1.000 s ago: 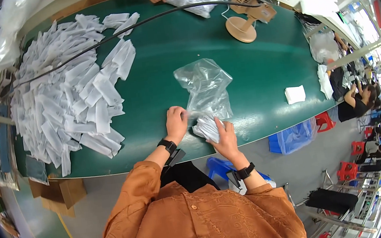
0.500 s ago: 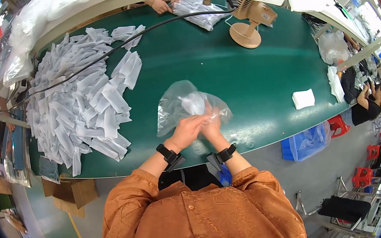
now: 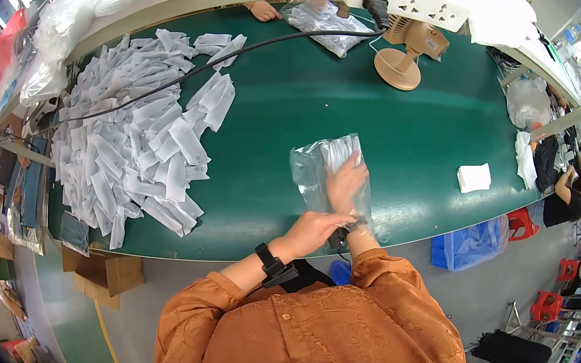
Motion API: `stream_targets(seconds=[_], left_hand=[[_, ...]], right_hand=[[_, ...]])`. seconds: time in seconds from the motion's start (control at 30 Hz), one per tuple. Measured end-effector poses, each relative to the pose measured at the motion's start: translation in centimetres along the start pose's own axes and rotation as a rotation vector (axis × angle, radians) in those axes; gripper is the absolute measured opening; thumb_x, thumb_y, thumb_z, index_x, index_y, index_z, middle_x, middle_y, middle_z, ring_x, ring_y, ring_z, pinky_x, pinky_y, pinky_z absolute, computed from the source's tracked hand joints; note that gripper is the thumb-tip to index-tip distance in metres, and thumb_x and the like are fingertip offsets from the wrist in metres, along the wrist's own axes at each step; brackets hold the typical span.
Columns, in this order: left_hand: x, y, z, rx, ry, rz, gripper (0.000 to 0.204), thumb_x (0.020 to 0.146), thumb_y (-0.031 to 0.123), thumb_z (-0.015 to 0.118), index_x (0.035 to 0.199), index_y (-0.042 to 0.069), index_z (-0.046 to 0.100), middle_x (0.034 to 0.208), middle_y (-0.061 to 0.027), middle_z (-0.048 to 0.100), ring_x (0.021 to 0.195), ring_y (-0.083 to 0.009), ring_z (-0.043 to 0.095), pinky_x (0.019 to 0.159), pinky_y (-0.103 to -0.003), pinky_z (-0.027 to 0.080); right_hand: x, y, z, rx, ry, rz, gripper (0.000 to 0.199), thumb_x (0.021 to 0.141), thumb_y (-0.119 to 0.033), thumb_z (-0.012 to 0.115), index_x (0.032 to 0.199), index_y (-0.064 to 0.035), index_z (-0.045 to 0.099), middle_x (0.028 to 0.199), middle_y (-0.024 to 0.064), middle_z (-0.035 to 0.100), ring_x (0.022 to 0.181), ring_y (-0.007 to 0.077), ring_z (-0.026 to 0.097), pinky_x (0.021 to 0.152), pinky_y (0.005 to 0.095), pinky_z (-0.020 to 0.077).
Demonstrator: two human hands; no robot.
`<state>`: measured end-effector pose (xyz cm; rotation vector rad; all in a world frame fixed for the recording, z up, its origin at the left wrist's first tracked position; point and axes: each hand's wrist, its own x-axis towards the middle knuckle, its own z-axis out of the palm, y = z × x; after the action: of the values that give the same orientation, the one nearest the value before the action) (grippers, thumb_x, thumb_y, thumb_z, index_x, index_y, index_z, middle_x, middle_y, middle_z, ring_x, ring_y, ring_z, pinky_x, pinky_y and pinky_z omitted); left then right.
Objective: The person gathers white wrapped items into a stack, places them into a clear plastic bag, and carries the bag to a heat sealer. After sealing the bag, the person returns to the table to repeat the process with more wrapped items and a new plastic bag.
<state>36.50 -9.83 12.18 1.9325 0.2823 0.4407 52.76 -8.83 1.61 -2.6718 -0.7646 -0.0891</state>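
Green tabletop (image 3: pixel 296 108) fills the frame's middle. At its near edge the left hand (image 3: pixel 311 231) pinches open the mouth of a clear plastic bag (image 3: pixel 315 171), while the right hand (image 3: pixel 346 183) reaches inside, grasping white packets; pushing them deeper seems next. Beyond, upper left, lies a heap of white packets (image 3: pixel 134 150).

A green worktable (image 3: pixel 366 85) stands on grey floor (image 3: pixel 70 339), red stools (image 3: pixel 545 306) beyond.

Right hand (image 3: pixel 346 183) sits inside the clear bag (image 3: pixel 318 171), fingertips blurred by plastic; the bag's white contents are too indistinct to identify.
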Motion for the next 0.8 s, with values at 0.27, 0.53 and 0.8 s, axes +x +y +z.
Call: stream_targets(seconds=[0.27, 0.53, 0.8], left_hand=[[0.6, 0.2, 3.0, -0.009, 0.087, 0.068, 0.026, 0.093, 0.01, 0.059, 0.118, 0.01, 0.065, 0.092, -0.0155, 0.07, 0.079, -0.0338, 0.068, 0.07, -0.042, 0.054], [-4.9, -5.0, -4.0, 0.459, 0.48, 0.003, 0.042, 0.077, 0.01, 0.072, 0.117, 0.007, 0.06, 0.121, -0.0157, 0.05, 0.122, -0.0362, 0.044, 0.103, -0.045, 0.04], [-8.3, -10.1, -22.7, 1.225, 0.83, -0.534, 0.072, 0.069, 0.036, 0.082, 0.133, 0.016, 0.054, 0.14, -0.0228, 0.037, 0.136, -0.0479, 0.029, 0.108, -0.062, 0.025]], right_hand=[[4.3, 5.4, -0.5, -0.366, 0.191, -0.061, 0.095, 0.076, -0.059, 0.069, 0.141, 0.0032, 0.036, 0.119, 0.0237, 0.052, 0.103, 0.036, 0.052, 0.086, 0.045, 0.0459], [5.2, 12.4, -2.7, -0.081, 0.324, -0.476, 0.082, 0.084, -0.044, 0.07, 0.139, 0.0062, 0.036, 0.14, 0.0343, 0.04, 0.128, 0.0488, 0.041, 0.104, 0.0548, 0.0375], [-8.7, 18.5, -7.8, 0.113, 0.086, -0.315, 0.035, 0.09, -0.012, 0.06, 0.12, 0.0049, 0.056, 0.121, 0.0243, 0.053, 0.11, 0.0406, 0.053, 0.095, 0.0502, 0.0416]])
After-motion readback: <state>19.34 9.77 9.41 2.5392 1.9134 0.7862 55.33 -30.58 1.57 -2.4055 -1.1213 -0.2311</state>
